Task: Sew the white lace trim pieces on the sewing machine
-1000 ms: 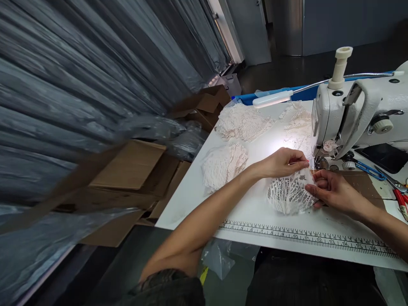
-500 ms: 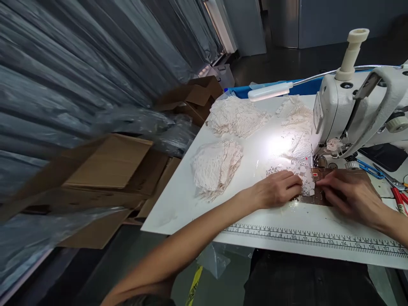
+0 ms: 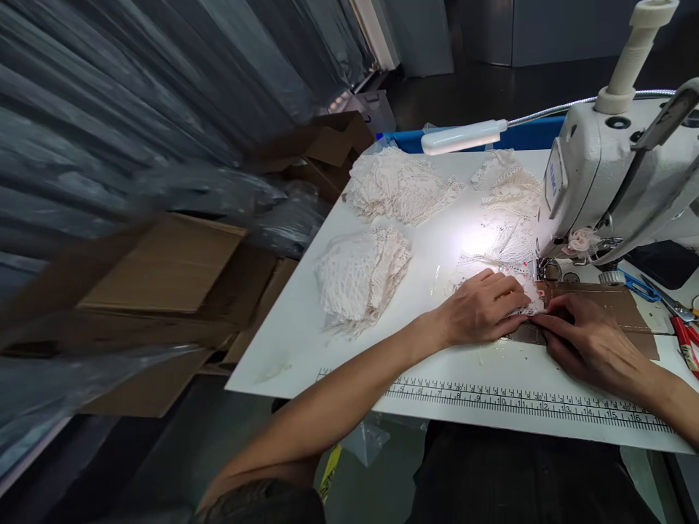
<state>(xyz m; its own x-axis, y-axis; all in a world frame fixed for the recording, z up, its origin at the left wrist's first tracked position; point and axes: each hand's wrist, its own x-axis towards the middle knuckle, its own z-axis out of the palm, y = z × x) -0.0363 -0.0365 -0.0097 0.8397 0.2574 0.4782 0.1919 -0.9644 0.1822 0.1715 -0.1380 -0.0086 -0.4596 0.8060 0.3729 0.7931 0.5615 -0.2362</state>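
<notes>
A piece of white lace fabric point(image 3: 527, 280) lies under the needle area of a white sewing machine point(image 3: 584, 160). My left hand point(image 3: 486, 309) presses on the lace from the left, its fingers bent and drawn together at the near edge. My right hand point(image 3: 584, 335) pinches that same edge from the right, its fingertips meeting those of the left hand. Beneath the hands a brown plate point(image 3: 606, 302) covers part of the table. More lace point(image 3: 507, 240) extends behind the left hand, under the bright lamp spot.
Two lace piles, one near point(image 3: 360, 276) and one far point(image 3: 401, 185), lie on the white table point(image 3: 284, 349). A lamp point(image 3: 464, 137) hangs above. Blue scissors point(image 3: 641, 287) and a red-handled tool point(image 3: 684, 342) lie at right. Cardboard boxes point(image 3: 164, 262) stand left of the table.
My right hand has shifted left and down, bringing its fingertips to the left hand's at the lace edge. The left hand reaches further over the lace. The view has shifted slightly.
</notes>
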